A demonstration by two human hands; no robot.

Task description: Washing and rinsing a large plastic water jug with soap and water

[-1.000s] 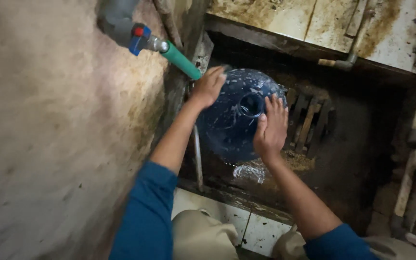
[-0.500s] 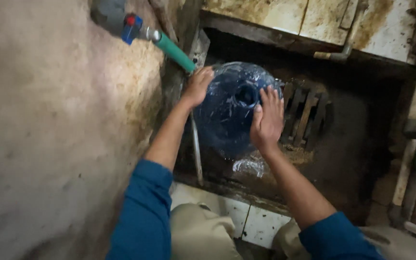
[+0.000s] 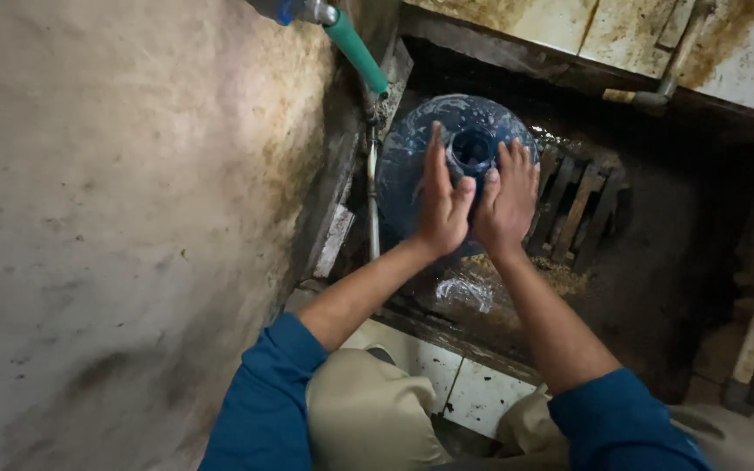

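While both our palms press flat on the blue water jug (image 3: pixel 412 166), left hand (image 3: pixel 443 209) and right hand (image 3: pixel 506 209) spread beside its open neck, it stands in the wet wash pit (image 3: pixel 656 262) below the green hose (image 3: pixel 355 52); scrubbing seems underway, needing firm, steady pressure.

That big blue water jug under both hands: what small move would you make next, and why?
Probably slide the palms apart to its flanks. Both the left hand and the right hand press flat on the near shoulder of the blue jug, beside its open neck, leaving the far side untouched.
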